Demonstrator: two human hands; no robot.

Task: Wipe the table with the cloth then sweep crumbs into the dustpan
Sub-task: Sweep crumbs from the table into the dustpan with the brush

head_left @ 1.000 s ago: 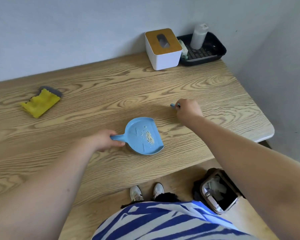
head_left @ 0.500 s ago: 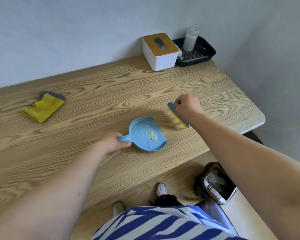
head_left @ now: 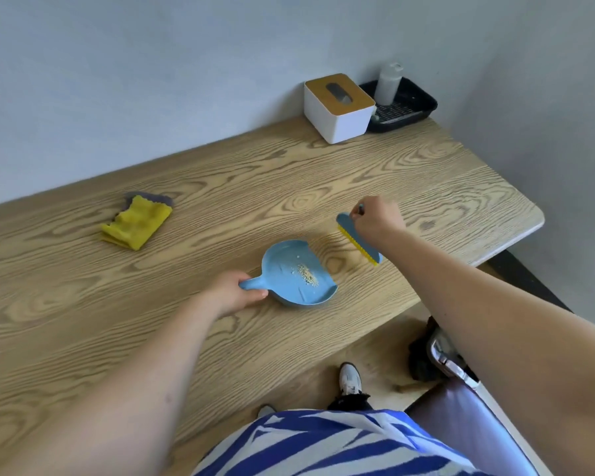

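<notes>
A blue dustpan (head_left: 298, 274) lies on the wooden table (head_left: 83, 286) with a small heap of pale crumbs (head_left: 308, 273) inside it. My left hand (head_left: 236, 292) grips its short handle. My right hand (head_left: 375, 218) holds a small blue brush with yellow bristles (head_left: 358, 242), lifted a little above the table just right of the dustpan's mouth. A folded yellow and grey cloth (head_left: 136, 221) rests on the table far to the left, untouched.
A white tissue box with a wooden lid (head_left: 339, 108) and a black tray (head_left: 413, 109) holding a white bottle (head_left: 387, 84) stand at the back right corner by the wall. A bin (head_left: 440, 355) sits on the floor below the table's near edge.
My right hand has lifted the brush off the table, so its blue back and yellow bristles now show. The dustpan has turned slightly in my left hand. The camera view has shifted.
</notes>
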